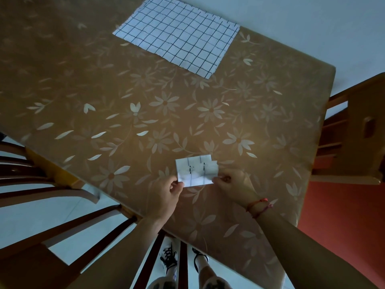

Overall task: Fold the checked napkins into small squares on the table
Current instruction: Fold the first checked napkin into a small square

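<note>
Noting the left hand (166,195) first: thumb and curled fingers pinched the near-left corner of the folded napkin (195,173). It lay by the near edge of the table (270,122), its layers stepped unevenly at the right end. The second napkin (177,36) lay flat, well apart at the far side. The right hand (231,184) pinched the near-right corner. Risk: lifting by the corners alone could let the loose layers slide, giving a crooked square; the floral cover looked slick.

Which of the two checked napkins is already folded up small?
The folded napkin at the near edge, pinched by the left hand and right hand. The flat napkin lies spread open at the far side.
</note>
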A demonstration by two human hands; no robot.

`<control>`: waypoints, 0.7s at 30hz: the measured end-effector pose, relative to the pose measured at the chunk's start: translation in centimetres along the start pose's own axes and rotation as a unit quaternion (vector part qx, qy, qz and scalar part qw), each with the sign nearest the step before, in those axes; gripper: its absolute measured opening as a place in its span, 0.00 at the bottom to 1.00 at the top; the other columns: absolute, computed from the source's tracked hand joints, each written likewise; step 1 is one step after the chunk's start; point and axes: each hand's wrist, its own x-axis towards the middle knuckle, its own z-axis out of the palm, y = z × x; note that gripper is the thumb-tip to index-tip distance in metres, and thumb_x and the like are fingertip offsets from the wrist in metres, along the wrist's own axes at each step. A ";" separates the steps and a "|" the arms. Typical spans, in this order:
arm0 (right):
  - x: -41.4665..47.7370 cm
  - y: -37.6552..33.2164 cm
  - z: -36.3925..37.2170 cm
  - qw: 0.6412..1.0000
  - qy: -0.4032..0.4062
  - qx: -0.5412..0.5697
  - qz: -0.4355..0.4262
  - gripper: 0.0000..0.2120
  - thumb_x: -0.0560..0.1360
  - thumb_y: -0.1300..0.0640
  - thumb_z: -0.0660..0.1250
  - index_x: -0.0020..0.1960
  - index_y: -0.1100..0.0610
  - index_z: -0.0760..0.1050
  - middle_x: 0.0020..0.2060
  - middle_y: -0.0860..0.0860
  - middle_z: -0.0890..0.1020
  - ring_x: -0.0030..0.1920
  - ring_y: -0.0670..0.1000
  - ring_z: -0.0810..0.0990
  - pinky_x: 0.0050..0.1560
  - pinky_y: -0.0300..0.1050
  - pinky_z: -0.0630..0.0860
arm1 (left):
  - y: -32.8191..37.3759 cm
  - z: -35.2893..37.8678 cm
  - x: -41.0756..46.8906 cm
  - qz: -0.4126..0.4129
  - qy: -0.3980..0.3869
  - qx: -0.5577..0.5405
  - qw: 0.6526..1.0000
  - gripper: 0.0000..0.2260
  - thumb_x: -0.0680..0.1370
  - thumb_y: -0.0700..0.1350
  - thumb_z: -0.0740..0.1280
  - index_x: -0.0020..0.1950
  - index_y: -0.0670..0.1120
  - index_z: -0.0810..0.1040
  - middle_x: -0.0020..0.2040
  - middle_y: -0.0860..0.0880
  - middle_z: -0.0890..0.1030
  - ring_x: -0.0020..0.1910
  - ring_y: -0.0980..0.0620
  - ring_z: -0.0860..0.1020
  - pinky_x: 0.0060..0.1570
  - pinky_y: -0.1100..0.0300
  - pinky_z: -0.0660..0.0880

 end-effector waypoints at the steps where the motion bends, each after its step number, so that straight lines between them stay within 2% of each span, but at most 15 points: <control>1: 0.3 0.0 0.1 1.000 0.003 -0.003 0.001 0.05 0.71 0.53 0.71 0.44 0.54 0.83 0.34 0.47 0.83 0.34 0.44 0.79 0.36 0.40 0.76 | -0.1 0.0 0.2 -0.002 0.001 -0.003 1.000 0.05 0.75 0.47 0.70 0.40 0.49 0.79 0.30 0.58 0.73 0.32 0.57 0.74 0.34 0.66 0.68; 3: 0.9 -0.1 0.4 1.000 0.016 -0.017 0.005 0.10 0.70 0.51 0.71 0.37 0.58 0.79 0.29 0.51 0.80 0.31 0.49 0.76 0.34 0.43 0.75 | -0.2 0.1 0.6 0.001 0.002 -0.004 1.000 0.05 0.76 0.48 0.69 0.41 0.49 0.79 0.31 0.57 0.75 0.32 0.57 0.74 0.36 0.62 0.70; 5: 1.2 -0.1 0.5 0.999 0.024 -0.014 0.024 0.13 0.70 0.51 0.71 0.31 0.56 0.73 0.25 0.49 0.76 0.28 0.46 0.72 0.30 0.36 0.69 | -0.2 0.1 0.9 0.014 0.010 0.022 1.000 0.04 0.76 0.49 0.69 0.45 0.49 0.80 0.33 0.57 0.76 0.34 0.57 0.74 0.39 0.57 0.73; 7: 1.4 -0.4 0.6 0.999 0.029 -0.013 0.034 0.15 0.70 0.53 0.72 0.28 0.49 0.70 0.24 0.42 0.74 0.29 0.40 0.72 0.31 0.29 0.64 | -0.3 0.2 1.3 0.020 0.020 0.051 0.998 0.06 0.75 0.49 0.70 0.50 0.49 0.80 0.35 0.58 0.74 0.36 0.56 0.72 0.41 0.56 0.73; 8: 1.5 -0.6 0.6 0.999 0.027 -0.010 0.038 0.12 0.70 0.53 0.72 0.30 0.48 0.73 0.25 0.40 0.75 0.29 0.39 0.73 0.32 0.28 0.65 | -0.4 0.1 1.4 0.019 0.018 0.057 0.998 0.09 0.75 0.49 0.71 0.53 0.49 0.80 0.37 0.57 0.75 0.38 0.56 0.73 0.43 0.57 0.73; 10: 1.6 -0.9 0.7 0.998 0.022 -0.002 0.053 0.02 0.70 0.53 0.72 0.42 0.50 0.82 0.31 0.42 0.80 0.34 0.40 0.76 0.39 0.34 0.72 | -0.7 0.1 1.7 0.035 0.014 0.076 0.996 0.15 0.74 0.47 0.72 0.59 0.48 0.77 0.44 0.54 0.78 0.45 0.53 0.75 0.47 0.55 0.74; 13: 1.8 -0.9 0.9 0.997 0.014 0.006 0.073 0.13 0.70 0.52 0.72 0.54 0.49 0.81 0.40 0.45 0.84 0.41 0.43 0.81 0.47 0.40 0.78 | -1.3 -0.2 1.8 0.115 0.017 0.167 0.979 0.21 0.73 0.46 0.72 0.65 0.45 0.73 0.55 0.48 0.78 0.55 0.48 0.75 0.54 0.53 0.73; 16: 1.8 -1.0 1.0 0.998 0.008 0.005 0.061 0.16 0.70 0.52 0.71 0.57 0.46 0.77 0.41 0.45 0.84 0.42 0.43 0.81 0.45 0.36 0.76 | -1.5 -0.3 1.9 0.194 -0.009 0.248 0.949 0.20 0.77 0.46 0.67 0.68 0.44 0.72 0.66 0.46 0.74 0.65 0.47 0.72 0.57 0.51 0.70; 18: 1.9 -1.0 0.9 0.998 0.012 0.004 0.059 0.16 0.69 0.53 0.71 0.57 0.46 0.76 0.40 0.45 0.84 0.41 0.43 0.81 0.42 0.32 0.73 | -1.7 -0.2 2.0 0.212 -0.031 0.277 0.937 0.20 0.79 0.47 0.63 0.70 0.44 0.70 0.71 0.47 0.70 0.70 0.48 0.68 0.57 0.50 0.69; 21: 1.7 -1.4 0.9 0.999 0.015 -0.013 0.048 0.18 0.69 0.54 0.70 0.58 0.47 0.74 0.37 0.43 0.82 0.41 0.45 0.81 0.44 0.39 0.78 | -2.1 0.0 2.1 0.205 -0.070 0.299 0.929 0.21 0.82 0.48 0.54 0.73 0.44 0.67 0.75 0.48 0.66 0.74 0.50 0.63 0.60 0.49 0.69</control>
